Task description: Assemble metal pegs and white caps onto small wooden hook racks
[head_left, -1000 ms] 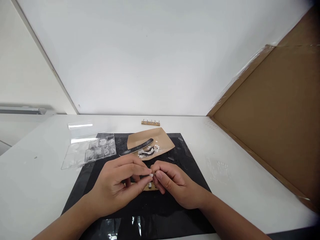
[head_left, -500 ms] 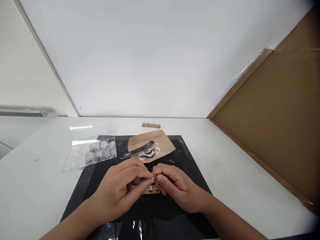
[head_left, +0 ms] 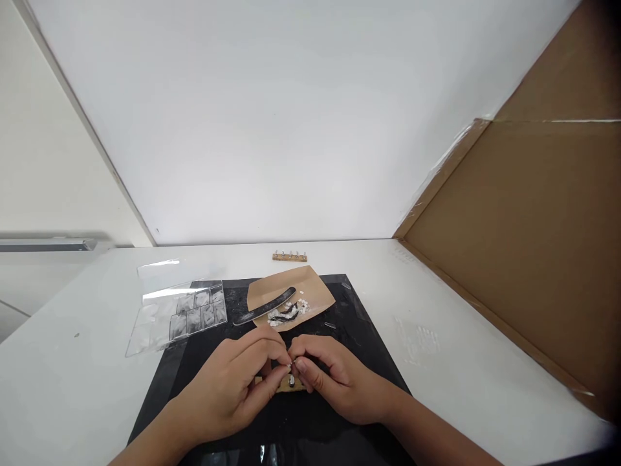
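Observation:
My left hand (head_left: 237,382) is closed in a pinch, thumb against forefinger, on a tiny whitish piece (head_left: 290,366) that is too small to make out clearly. Fingertip to fingertip with it, my right hand (head_left: 339,382) is also pinched closed. What its fingers hold is hidden. Just below the fingertips, a wooden strip (head_left: 284,386) with a small metal post (head_left: 292,380) lies on the black mat (head_left: 373,369), partly covered by both hands. Beyond the hands, a dark curved nail file (head_left: 264,307) rests across a brown paper sheet (head_left: 310,281) bearing white flakes (head_left: 301,305).
At the left stands a clear compartment box (head_left: 194,317) holding pale translucent pieces, its lid (head_left: 169,268) behind. Near the wall is another wooden strip (head_left: 290,257) with several upright posts. A clear sliver (head_left: 330,325) lies on the mat. Cardboard (head_left: 533,259) borders the right side.
The view has tilted slightly, so the table sits lower in the picture. Both hands keep their pinch, fingertips together, and now cover more of the near wooden strip.

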`<state>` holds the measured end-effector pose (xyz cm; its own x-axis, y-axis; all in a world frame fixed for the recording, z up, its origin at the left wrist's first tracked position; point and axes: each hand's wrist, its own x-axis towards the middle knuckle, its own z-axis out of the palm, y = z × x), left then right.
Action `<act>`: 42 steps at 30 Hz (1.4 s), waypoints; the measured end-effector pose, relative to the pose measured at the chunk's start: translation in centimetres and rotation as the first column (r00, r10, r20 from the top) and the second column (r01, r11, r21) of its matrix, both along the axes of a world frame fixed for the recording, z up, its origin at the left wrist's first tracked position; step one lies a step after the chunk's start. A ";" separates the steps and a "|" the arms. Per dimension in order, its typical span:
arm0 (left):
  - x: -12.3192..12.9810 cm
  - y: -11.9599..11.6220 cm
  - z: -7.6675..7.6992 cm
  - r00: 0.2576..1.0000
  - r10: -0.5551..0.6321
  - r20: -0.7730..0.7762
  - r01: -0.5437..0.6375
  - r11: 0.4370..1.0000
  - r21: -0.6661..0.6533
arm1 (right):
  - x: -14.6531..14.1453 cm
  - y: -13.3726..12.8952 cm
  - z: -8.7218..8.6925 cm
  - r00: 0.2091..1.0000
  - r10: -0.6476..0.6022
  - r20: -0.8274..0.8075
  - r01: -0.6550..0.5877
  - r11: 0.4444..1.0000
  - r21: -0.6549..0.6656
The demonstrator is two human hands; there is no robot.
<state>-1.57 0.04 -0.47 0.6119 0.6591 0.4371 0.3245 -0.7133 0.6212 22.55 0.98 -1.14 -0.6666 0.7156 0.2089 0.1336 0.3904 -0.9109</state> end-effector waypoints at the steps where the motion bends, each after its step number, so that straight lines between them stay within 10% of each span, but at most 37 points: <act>1: -0.1 0.1 -0.1 1.000 -0.006 -0.016 0.006 1.000 0.009 | 0.0 0.0 0.0 1.000 -0.004 0.008 0.004 1.000 0.000; 24: 0.7 0.8 -0.7 0.997 0.051 -0.058 -0.028 0.934 0.356 | -0.3 0.2 -0.3 0.983 -0.166 0.083 0.134 0.943 0.305; 42: 0.4 1.4 -1.7 0.996 0.067 0.063 -0.078 0.978 0.193 | 0.1 1.3 -0.7 0.986 -0.169 0.009 0.169 0.985 0.021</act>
